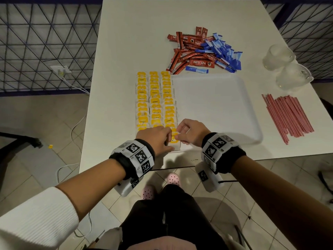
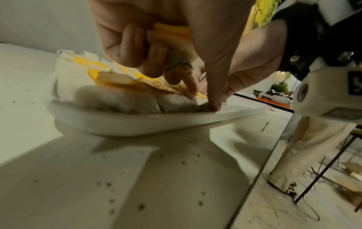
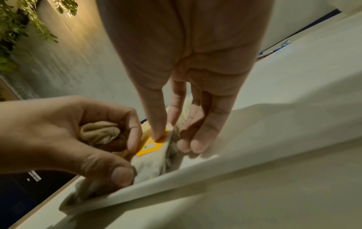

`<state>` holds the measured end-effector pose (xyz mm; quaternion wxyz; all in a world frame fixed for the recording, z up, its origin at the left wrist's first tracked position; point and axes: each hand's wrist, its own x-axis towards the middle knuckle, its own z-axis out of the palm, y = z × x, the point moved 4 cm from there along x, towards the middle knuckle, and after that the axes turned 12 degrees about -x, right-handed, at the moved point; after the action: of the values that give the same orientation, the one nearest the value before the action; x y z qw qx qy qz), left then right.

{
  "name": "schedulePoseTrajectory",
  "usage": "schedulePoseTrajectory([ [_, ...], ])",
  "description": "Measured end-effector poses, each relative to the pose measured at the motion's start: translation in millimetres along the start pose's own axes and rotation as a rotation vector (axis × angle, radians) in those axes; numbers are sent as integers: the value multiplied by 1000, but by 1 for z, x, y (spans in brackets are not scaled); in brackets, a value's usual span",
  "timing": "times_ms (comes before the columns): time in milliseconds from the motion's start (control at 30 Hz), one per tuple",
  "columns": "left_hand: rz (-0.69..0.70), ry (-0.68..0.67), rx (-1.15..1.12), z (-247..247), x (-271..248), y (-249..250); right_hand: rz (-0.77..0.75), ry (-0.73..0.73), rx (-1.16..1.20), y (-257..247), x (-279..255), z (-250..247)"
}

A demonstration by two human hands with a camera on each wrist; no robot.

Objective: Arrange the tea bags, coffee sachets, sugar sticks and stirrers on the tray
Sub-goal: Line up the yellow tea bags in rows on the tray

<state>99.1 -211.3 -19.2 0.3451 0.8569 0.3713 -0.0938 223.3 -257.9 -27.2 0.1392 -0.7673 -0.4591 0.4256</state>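
Observation:
A white tray lies on the table, with three columns of yellow-tagged tea bags along its left side. Both hands meet at the near end of the right column. My left hand is curled round a small bundle of tea bags, its fingertips down on the tray rim. My right hand pinches one tea bag by its yellow tag, low over the tray. Red coffee sachets and blue sugar sticks lie heaped beyond the tray. Pink stirrers lie to its right.
Two clear glasses stand upside down at the table's right edge, beyond the stirrers. The near table edge runs just under my wrists. A wire fence and a cable are off to the left, on the floor side.

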Motion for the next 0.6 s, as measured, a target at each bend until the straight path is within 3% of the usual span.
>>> schedulePoseTrajectory([
  [200, -61, -2, -565, -15, -6, -22, -90, 134, 65, -8, -10, -13],
  [300, -55, -52, -773, -24, -13, -26, -205, 57, 192, -25, -25, -15],
  [400, -35, -100, -894, -29, -18, -27, -245, -27, 177, -42, -33, -9],
  [600, 2, -130, -980, -33, -23, -26, -131, -14, 94, -54, -32, -2],
])
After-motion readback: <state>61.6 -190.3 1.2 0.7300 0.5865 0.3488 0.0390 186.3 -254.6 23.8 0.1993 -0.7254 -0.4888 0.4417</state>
